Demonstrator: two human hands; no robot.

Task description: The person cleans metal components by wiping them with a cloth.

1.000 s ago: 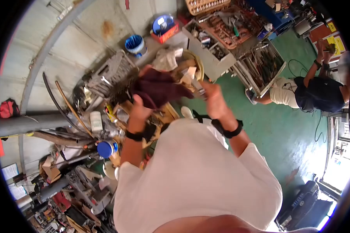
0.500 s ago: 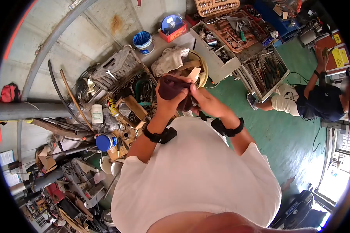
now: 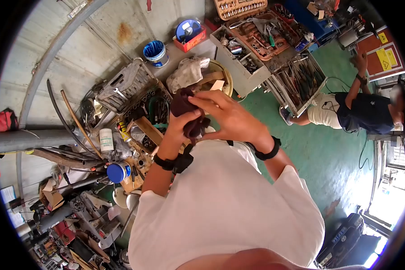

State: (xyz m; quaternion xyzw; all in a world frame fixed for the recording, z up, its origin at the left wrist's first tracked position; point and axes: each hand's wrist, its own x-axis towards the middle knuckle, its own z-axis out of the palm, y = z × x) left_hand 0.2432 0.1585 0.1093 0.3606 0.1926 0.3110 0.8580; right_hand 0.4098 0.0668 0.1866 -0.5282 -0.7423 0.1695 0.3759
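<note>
A dark maroon cloth (image 3: 182, 103), bunched and folded, is held up in front of my chest. My left hand (image 3: 181, 128) is closed around it from below, thumb pressed over the fabric. At the cloth's right side, my right hand (image 3: 236, 119) has its fingers stretched apart, with fingertips touching the upper part of the cloth and the thumb near its lower end. Folds hide part of my left fingers. Beyond the hands lie a greyish rag (image 3: 186, 74) and a round yellowish tub (image 3: 229, 81) with a piece of cardboard.
A workbench at left carries a grey plastic case (image 3: 123, 87), a white canister (image 3: 106, 140) and a blue-lidded tub (image 3: 118, 172). A blue bucket (image 3: 156, 55) stands behind. Ahead right is an open tool drawer (image 3: 301, 85). Another person (image 3: 366, 110) stands at right.
My right hand has opened its fingers, which were pinched together on the cloth beside my left hand. The left hand keeps hold. The view has shifted slightly.
</note>
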